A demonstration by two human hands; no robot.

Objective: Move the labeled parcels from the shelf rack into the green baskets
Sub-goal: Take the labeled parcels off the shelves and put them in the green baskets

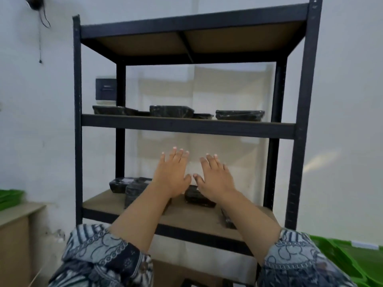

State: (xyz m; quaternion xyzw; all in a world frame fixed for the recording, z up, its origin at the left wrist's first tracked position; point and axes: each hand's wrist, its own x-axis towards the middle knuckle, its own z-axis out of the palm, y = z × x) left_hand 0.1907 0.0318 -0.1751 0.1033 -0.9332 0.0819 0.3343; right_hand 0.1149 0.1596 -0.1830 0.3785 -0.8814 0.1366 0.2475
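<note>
A dark metal shelf rack (187,126) stands in front of me. Black wrapped parcels lie on its middle shelf, one at the left (112,110), one in the middle (171,111) and one at the right (240,115). More black parcels sit on the lower shelf, at the left (124,183) and in the middle (196,198). My left hand (173,172) and my right hand (216,176) are held out side by side above the lower shelf, fingers straight, holding nothing. My forearms hide parts of the lower parcels. A green basket (350,262) is at the bottom right.
Another green basket (9,198) rests on a wooden cabinet (14,230) at the left. A dark box (105,87) hangs on the white wall behind the rack. The rack's top shelf shows only its underside.
</note>
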